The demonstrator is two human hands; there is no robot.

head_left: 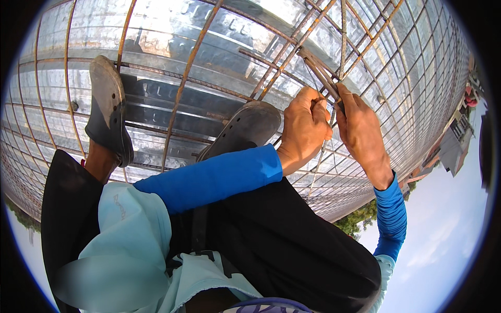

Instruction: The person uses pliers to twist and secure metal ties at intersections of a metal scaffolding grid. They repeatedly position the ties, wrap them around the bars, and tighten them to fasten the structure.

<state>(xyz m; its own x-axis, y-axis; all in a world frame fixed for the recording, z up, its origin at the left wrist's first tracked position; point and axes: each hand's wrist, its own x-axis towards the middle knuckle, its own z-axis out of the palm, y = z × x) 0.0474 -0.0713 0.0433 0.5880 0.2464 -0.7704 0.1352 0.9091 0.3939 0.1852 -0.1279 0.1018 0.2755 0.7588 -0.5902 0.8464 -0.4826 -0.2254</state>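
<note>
My right hand (pixel 360 133) is closed round the dark handles of rusty pincers (pixel 319 73), whose head points up and left toward crossing rebar (pixel 300 44). Close beside it, my left hand (pixel 305 128) is curled into a fist with the thumb pressed on the fingers. Thin tie wire (pixel 315 175) trails down from that fist; the part inside the fingers is hidden. Both hands hover just over the steel mesh. Whether the pincers' jaws grip any wire cannot be made out.
A grid of rusty rebar (pixel 180 94) spreads over shiny corrugated metal decking (pixel 255 39). My feet, in dark clogs (pixel 108 104), stand among the bars. A short loose-looking bar (pixel 261 60) lies near the crossing. Rooftops (pixel 456 143) and trees (pixel 360 216) show beyond the deck's edge.
</note>
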